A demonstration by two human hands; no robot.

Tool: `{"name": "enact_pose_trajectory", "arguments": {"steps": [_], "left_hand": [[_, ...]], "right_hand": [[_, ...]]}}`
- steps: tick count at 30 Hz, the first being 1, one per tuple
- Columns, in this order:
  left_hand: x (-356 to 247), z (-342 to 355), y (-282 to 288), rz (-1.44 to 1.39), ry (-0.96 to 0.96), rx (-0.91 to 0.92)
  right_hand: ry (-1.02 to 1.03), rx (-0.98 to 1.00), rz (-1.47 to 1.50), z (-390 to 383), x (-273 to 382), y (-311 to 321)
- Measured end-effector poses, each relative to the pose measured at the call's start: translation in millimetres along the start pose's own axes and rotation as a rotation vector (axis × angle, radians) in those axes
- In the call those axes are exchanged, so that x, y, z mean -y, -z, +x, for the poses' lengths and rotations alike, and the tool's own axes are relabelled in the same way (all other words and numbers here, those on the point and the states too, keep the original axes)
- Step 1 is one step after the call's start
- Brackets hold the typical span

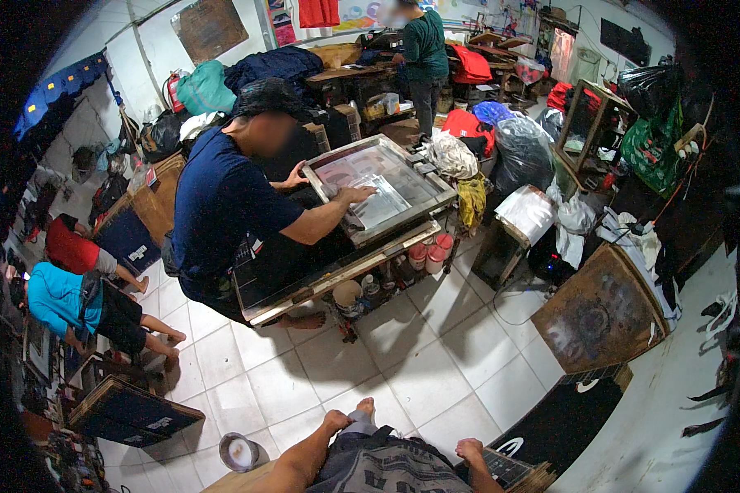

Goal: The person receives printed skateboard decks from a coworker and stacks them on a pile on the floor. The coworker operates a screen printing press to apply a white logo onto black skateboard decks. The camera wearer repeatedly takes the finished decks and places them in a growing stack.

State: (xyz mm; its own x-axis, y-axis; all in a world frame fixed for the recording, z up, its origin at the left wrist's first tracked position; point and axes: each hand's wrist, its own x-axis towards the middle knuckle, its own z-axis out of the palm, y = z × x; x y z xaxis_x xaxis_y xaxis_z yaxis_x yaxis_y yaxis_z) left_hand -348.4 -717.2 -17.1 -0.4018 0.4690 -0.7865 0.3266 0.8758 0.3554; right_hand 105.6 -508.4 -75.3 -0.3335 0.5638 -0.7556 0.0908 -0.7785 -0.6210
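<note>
My left hand (335, 421) rests by my left knee with its fingers curled in, and nothing shows in it. Beside my lap, on the other side, my right hand (469, 449) is also loosely closed, with no object visible in it. It is nearest to a stack of boards (518, 472) with a dark top. A grey printed garment (395, 464) covers my lap, and my bare foot (366, 406) shows just past the left hand. A grey bucket (238, 452) with whitish contents stands on the floor to my left.
Ahead, a person in navy (234, 181) has a hand on a framed screen (386, 193) over a table (341, 275). Other people are at the left and back. A stained board (596, 316) leans at right; a dark panel (136, 411) lies at lower left.
</note>
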Motion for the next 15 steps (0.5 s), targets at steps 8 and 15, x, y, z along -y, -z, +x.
{"name": "enact_pose_trajectory", "arguments": {"steps": [8,15], "left_hand": [[1.7,-3.3,6.4,0.083,-0.035,0.032],[-0.2,-13.6,12.4,0.179,-0.05,0.063]], "right_hand": [[0.116,0.131,0.049,7.2,1.2,-1.7],[0.163,0.069,-0.185,2.1,8.1,-9.8]]}}
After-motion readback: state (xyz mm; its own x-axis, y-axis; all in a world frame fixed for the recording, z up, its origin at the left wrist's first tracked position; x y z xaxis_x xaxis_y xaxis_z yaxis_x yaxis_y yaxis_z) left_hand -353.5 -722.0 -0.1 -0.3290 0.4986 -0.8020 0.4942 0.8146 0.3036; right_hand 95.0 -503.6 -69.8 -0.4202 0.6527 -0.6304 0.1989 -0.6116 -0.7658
